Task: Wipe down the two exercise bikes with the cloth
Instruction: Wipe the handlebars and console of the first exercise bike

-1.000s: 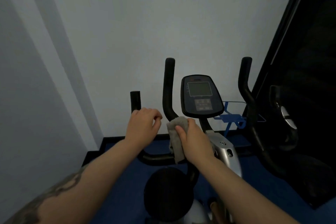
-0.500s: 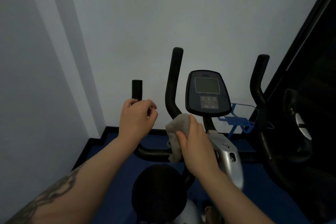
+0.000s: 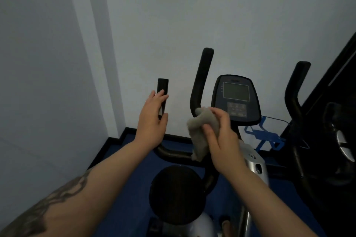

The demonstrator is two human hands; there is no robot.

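Hands first: your right hand (image 3: 221, 138) has its thumb and fingers curled round the crumpled grey cloth (image 3: 202, 131) and presses it on the black curved handlebar (image 3: 200, 81) of the near exercise bike (image 3: 254, 161) — low on the bar, just left of the dark screen box (image 3: 236, 98). Part of the cloth hangs down loose. Your left hand (image 3: 153, 121) sits on the short black grip (image 3: 162, 92) at the left; its fingers lie nearly straight against it, not wrapped round. The round black seat (image 3: 175, 194) is below your arms. A second black bike (image 3: 300, 121) stands at the right, near a blue wire holder (image 3: 264, 136).
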